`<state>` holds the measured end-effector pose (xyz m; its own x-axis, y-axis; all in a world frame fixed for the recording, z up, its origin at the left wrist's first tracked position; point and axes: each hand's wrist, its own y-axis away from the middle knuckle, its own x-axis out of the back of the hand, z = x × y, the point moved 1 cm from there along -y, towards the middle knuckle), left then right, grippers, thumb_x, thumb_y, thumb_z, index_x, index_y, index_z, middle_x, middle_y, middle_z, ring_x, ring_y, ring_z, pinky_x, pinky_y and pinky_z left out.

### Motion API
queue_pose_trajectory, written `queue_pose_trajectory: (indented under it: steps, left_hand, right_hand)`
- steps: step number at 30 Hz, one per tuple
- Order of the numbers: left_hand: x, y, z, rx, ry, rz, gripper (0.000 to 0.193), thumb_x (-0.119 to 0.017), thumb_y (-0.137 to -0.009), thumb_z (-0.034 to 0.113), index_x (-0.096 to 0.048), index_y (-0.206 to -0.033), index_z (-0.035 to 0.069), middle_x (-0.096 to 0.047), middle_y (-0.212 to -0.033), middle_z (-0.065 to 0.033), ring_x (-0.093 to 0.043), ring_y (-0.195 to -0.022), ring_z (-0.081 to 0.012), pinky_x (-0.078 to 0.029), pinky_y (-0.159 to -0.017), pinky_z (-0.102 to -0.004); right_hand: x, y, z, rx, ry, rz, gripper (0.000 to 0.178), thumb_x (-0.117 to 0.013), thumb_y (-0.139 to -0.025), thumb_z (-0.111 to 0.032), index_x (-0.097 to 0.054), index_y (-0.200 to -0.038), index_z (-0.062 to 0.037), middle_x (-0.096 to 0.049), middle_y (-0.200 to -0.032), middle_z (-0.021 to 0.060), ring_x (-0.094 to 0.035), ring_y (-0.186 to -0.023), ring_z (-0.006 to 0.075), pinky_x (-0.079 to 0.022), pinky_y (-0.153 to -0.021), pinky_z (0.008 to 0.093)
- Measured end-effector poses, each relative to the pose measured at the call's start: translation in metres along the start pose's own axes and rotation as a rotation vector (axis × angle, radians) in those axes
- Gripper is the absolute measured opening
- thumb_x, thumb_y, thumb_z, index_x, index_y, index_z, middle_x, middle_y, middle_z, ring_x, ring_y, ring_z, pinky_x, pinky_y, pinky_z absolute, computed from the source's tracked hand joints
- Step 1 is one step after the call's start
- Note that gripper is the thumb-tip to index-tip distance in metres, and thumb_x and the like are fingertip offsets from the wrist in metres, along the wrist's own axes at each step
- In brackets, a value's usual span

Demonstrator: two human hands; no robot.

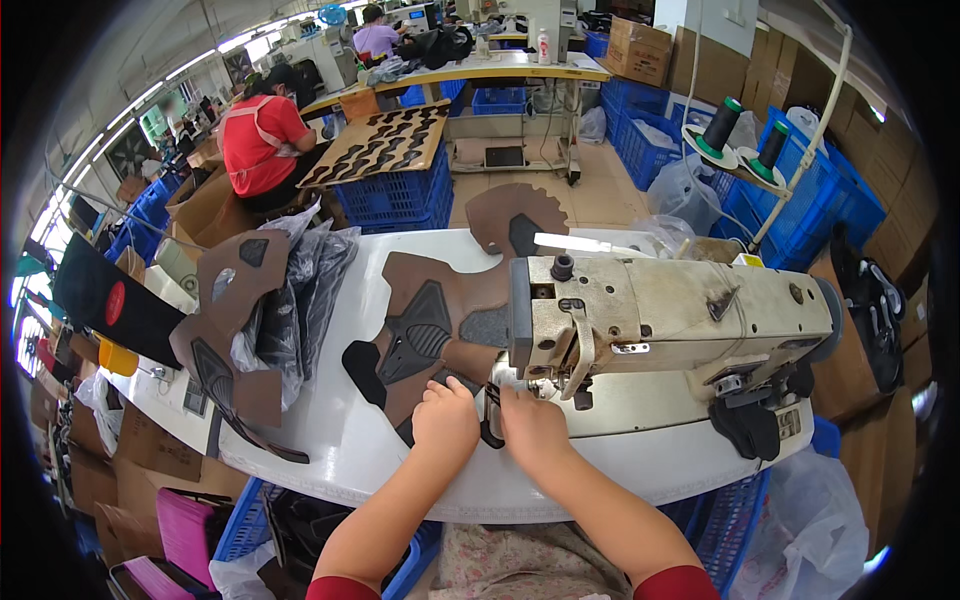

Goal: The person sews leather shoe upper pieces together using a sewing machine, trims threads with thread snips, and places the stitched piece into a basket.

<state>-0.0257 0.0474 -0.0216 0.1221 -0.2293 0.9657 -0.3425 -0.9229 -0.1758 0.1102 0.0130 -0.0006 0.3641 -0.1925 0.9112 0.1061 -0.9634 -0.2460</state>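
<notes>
A cream sewing machine [660, 310] stands on the white table, its needle end just beyond my hands. Left of it lies a brown cut piece with black and grey patches [440, 290], its edge running under the machine head. My left hand [446, 428] is closed, its curled fingers gripping the near edge of that brown piece. Close beside the needle area, my right hand [535, 430] is closed too. A small black curved thing [490, 425] shows at its fingers; its kind is hidden.
More brown patched pieces [228, 300] and dark plastic-wrapped items [310, 290] lie at the left. Black thread cones [720, 125] stand behind the machine. Blue crates [395, 195], cardboard boxes [640, 50] and a person in red [262, 140] are beyond the table [335, 440].
</notes>
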Motion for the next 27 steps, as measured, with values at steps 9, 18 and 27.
queue_pose_trajectory:
  steps: [9, 18, 27]
  left_hand:
    - [0.001, -0.001, -0.001, -0.022, -0.007, 0.048, 0.047, -0.060, -0.071, 0.015, -0.060, -0.114, -0.006, -0.064, -0.105, -0.0301, -0.066, -0.080, -0.0291, -0.054, -0.062, -0.0363]
    - [0.000, -0.003, 0.001, -0.012, -0.010, 0.051, 0.047, -0.060, -0.071, 0.015, -0.061, -0.113, -0.006, -0.064, -0.104, -0.0305, -0.067, -0.078, -0.0292, -0.055, -0.061, -0.0362]
    - [-0.012, -0.009, 0.010, 0.015, -0.064, 0.043, 0.047, -0.061, -0.071, 0.017, -0.062, -0.111, -0.006, -0.065, -0.100, -0.0328, -0.068, -0.076, -0.0288, -0.055, -0.061, -0.0360]
  right_hand:
    - [0.007, -0.001, -0.004, -0.044, 0.022, -0.042, 0.014, -0.057, -0.076, -0.004, -0.056, -0.090, 0.0007, -0.065, -0.078, 0.0156, -0.068, -0.067, 0.0291, -0.055, -0.056, 0.0371]
    - [-0.001, -0.003, -0.005, -0.032, 0.006, 0.003, 0.010, -0.057, -0.075, -0.003, -0.057, -0.085, 0.0008, -0.065, -0.076, 0.0157, -0.068, -0.066, 0.0295, -0.055, -0.056, 0.0369]
    - [-0.005, -0.009, -0.013, -0.081, 0.024, -0.031, 0.008, -0.058, -0.075, -0.003, -0.059, -0.081, 0.0002, -0.065, -0.076, 0.0171, -0.067, -0.068, 0.0306, -0.054, -0.058, 0.0390]
